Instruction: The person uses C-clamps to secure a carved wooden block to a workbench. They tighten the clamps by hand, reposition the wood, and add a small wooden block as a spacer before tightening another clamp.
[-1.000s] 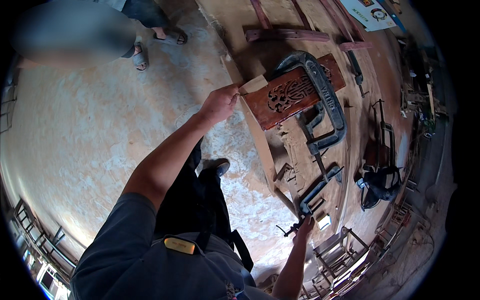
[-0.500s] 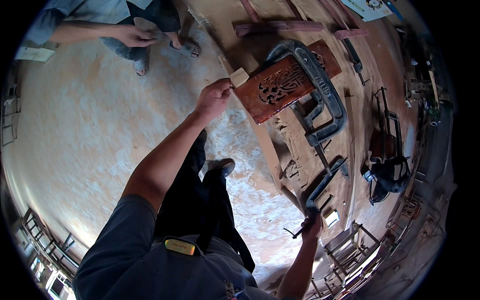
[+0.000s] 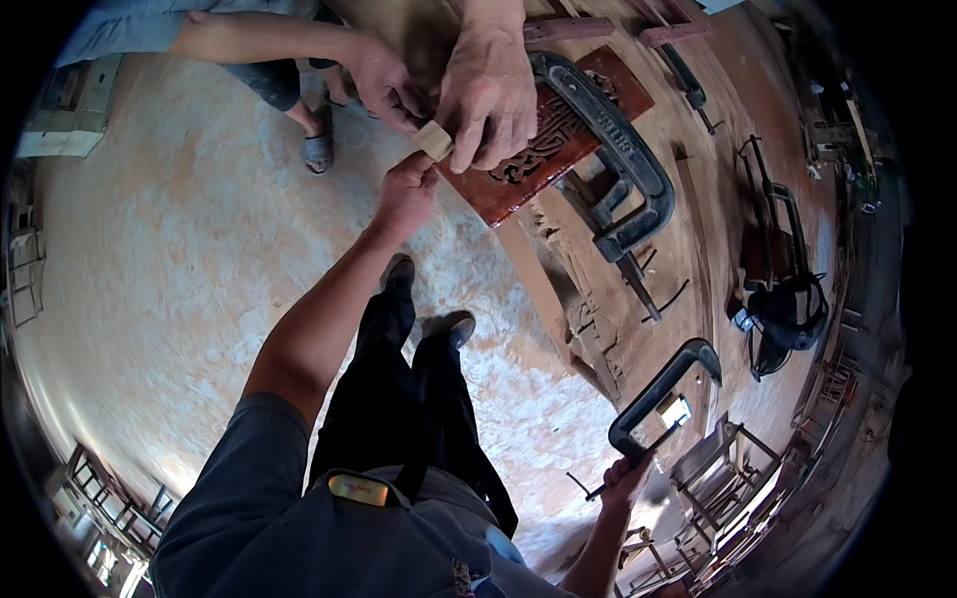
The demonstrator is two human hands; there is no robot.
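A reddish-brown carved wooden panel (image 3: 498,195) lies on the workbench, gripped by a large black C-clamp (image 3: 653,189). At its near-left corner is a small pale wood block (image 3: 433,141). My left hand (image 3: 411,187) is closed at that corner, fingers pinched against the block; its fingertips are partly hidden. Another person's hand (image 3: 490,95) presses on the panel and block, and that person's other hand (image 3: 384,85) reaches the block's far side. Low at the right, my right hand (image 3: 626,480) is wrapped round the screw end of a smaller C-clamp (image 3: 626,424), held off the bench.
The wooden workbench (image 3: 688,259) runs along the right, with wood strips and another clamp (image 3: 686,75) on it. A dark bag (image 3: 788,317) lies farther right. Wooden frames (image 3: 733,478) stand at the lower right. The other person's sandalled foot (image 3: 317,149) is on the floor.
The other person's hands have come in onto the block and panel corner. My right hand has drawn the smaller C-clamp away from the large clamp, rightward and down. My left hand stays at the corner.
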